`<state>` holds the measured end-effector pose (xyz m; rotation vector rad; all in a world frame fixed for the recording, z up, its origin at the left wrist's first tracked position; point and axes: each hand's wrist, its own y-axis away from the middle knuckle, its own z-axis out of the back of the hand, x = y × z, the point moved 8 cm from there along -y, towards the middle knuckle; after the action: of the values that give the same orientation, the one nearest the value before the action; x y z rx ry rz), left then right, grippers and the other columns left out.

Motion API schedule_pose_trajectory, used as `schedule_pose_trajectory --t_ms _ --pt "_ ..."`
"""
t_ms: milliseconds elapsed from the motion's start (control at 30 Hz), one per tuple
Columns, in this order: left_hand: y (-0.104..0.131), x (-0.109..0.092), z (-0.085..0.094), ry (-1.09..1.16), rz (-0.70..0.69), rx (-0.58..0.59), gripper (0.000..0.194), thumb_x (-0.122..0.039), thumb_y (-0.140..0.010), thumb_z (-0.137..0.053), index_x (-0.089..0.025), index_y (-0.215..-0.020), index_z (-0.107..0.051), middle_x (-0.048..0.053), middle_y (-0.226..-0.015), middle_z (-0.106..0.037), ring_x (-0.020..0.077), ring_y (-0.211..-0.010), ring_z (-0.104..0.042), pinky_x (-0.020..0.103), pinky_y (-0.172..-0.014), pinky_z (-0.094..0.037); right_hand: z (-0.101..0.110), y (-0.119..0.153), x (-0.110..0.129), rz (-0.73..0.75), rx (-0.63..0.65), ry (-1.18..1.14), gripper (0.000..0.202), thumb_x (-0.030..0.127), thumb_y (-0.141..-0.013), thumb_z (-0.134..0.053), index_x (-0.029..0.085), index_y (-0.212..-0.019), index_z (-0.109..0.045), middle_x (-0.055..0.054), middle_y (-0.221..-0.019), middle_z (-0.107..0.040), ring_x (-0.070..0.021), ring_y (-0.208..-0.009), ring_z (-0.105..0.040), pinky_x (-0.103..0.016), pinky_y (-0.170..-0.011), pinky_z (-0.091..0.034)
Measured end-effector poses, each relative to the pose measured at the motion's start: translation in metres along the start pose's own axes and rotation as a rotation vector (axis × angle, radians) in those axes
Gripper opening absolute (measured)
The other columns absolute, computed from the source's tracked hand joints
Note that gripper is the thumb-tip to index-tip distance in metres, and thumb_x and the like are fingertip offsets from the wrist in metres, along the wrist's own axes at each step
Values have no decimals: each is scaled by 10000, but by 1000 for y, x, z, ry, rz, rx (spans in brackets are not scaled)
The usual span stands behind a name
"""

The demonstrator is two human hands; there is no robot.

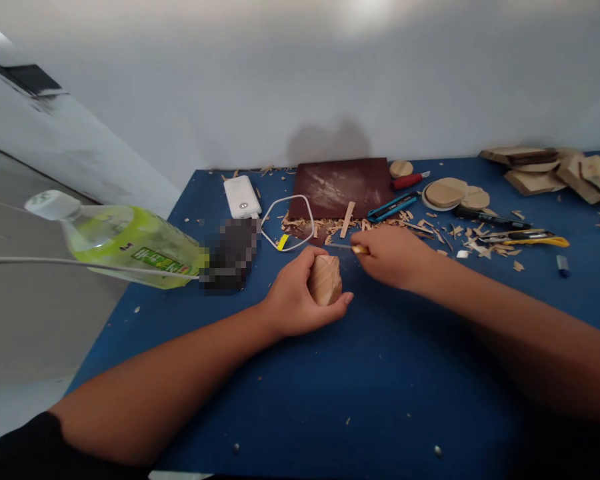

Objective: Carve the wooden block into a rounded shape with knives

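Note:
My left hand [300,293] is closed around a small wood block [325,279] with angled, cut faces and visible grain, just above the blue table. Fingers wrap its far side and the thumb lies along its near side. To the right, my right hand [393,255] makes a fist around the yellowish handle of a thin-bladed tool [341,247]. Its narrow metal blade points left, by the far top edge of the block; whether it touches the wood I cannot tell. Wood shavings [325,225] lie just beyond both hands.
A dark red board [343,189] lies at the back, with a blue cutter [393,207] and red-handled knife [409,181] nearby. Wood discs [446,192] and wood pieces [535,170] sit right. On the left are a green-labelled bottle [125,240], power bank [243,197] and cable [313,217].

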<state>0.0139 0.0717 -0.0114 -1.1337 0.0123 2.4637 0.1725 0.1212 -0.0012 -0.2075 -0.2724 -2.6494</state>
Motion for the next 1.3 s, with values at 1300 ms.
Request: schedule_pose_trajectory --t_ms 1300 --pt "-3 -8 0 234 -100 114 467 -407 -779 -793 -243 -1105 -501 -25 -814 -560 157 -662 -521 301 -608 -453 -7 17 37 162 49 -113 203 283 -943 -539 234 -960 -735 -52 -890 -792 -210 -747 -673 -317 -629 -302"
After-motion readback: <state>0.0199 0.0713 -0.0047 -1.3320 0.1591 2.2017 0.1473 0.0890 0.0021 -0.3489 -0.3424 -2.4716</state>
